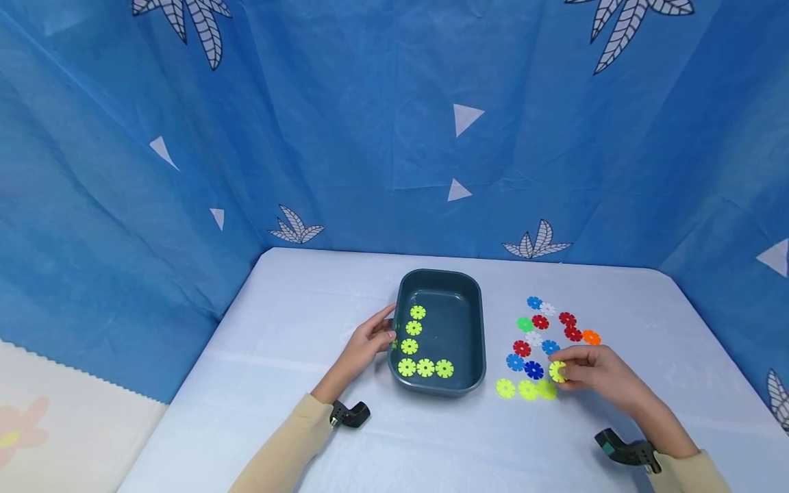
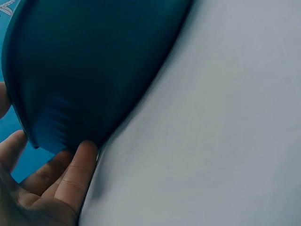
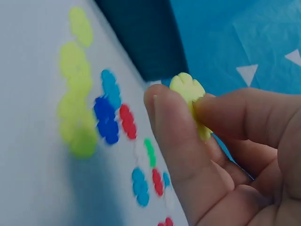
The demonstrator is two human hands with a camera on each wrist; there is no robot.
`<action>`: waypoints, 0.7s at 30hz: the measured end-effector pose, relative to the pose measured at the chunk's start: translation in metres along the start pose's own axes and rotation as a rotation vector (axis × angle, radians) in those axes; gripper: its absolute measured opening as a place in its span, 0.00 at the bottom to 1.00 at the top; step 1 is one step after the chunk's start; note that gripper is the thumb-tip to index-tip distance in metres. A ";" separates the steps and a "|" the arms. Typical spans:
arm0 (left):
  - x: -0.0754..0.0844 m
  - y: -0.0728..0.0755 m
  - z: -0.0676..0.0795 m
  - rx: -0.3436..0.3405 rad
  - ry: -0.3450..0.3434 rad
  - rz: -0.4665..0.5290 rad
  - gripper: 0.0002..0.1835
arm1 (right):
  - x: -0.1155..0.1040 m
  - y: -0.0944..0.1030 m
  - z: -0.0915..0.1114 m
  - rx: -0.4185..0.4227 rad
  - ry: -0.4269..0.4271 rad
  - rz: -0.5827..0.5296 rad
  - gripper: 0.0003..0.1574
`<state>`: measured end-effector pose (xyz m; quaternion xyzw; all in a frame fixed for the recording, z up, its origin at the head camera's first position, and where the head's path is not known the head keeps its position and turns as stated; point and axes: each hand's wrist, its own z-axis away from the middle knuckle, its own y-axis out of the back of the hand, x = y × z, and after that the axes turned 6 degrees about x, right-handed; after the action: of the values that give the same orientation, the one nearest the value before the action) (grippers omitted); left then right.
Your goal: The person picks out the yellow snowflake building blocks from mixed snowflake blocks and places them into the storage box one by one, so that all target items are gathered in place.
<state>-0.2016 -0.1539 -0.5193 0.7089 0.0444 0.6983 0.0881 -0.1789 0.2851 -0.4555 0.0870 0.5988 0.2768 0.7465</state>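
Between thumb and fingers my right hand [image 1: 607, 376] pinches a yellow snowflake disc [image 1: 557, 372], held above the white table near its right side. The right wrist view shows this notched disc [image 3: 186, 89] edge-on between the fingertips. My left hand [image 1: 365, 342] holds the left side of a dark teal plastic tub [image 1: 483, 329], with fingers against its outer wall in the left wrist view. Inside the tub, several yellow discs [image 1: 425, 368] form an L-shape along the left and near sides. Three more yellow discs [image 1: 505, 388] lie below the right hand's disc.
Right of the tub lie loose snowflake discs: red ones [image 1: 522, 348], blue ones [image 1: 533, 370], white ones [image 1: 533, 339], a green one [image 1: 524, 324] and an orange one [image 1: 592, 337]. A blue patterned cloth [image 1: 394, 137] stands behind the table [image 1: 296, 308].
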 end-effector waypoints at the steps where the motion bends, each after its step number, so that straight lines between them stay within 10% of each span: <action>1: -0.001 0.000 0.000 -0.001 0.000 -0.001 0.33 | -0.003 -0.001 -0.002 0.009 0.000 -0.007 0.25; 21: -0.001 0.002 -0.001 -0.006 0.008 -0.003 0.33 | -0.073 -0.024 -0.034 -0.013 0.042 -0.052 0.30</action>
<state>-0.2023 -0.1557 -0.5205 0.7057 0.0435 0.7013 0.0911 -0.2123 0.2205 -0.4143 0.0607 0.6145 0.2632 0.7412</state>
